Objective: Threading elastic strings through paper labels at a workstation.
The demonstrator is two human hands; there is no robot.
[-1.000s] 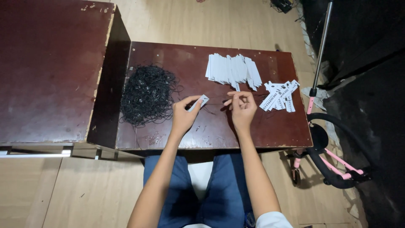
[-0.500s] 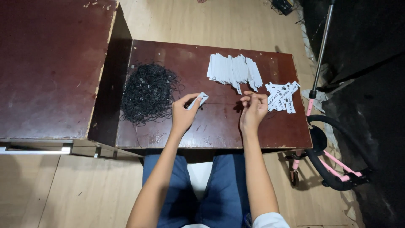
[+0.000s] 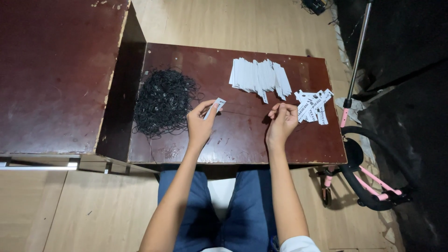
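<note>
1. Tag [image 3: 215,106]: a small white paper strip with dark print, held tilted between the fingertips of the left hand [image 3: 200,125], above the tabletop [image 3: 233,140] and just right of the black string heap [image 3: 163,100].
2. Tag stack [image 3: 259,77]: a fanned row of long white strips lying at the far middle of the tabletop, overlapping one another, blank sides mostly up.
3. Printed tags [image 3: 313,103]: a smaller loose pile of white strips with dark lettering, criss-crossed near the right edge, just beside the right hand [image 3: 281,122], which is curled.
</note>
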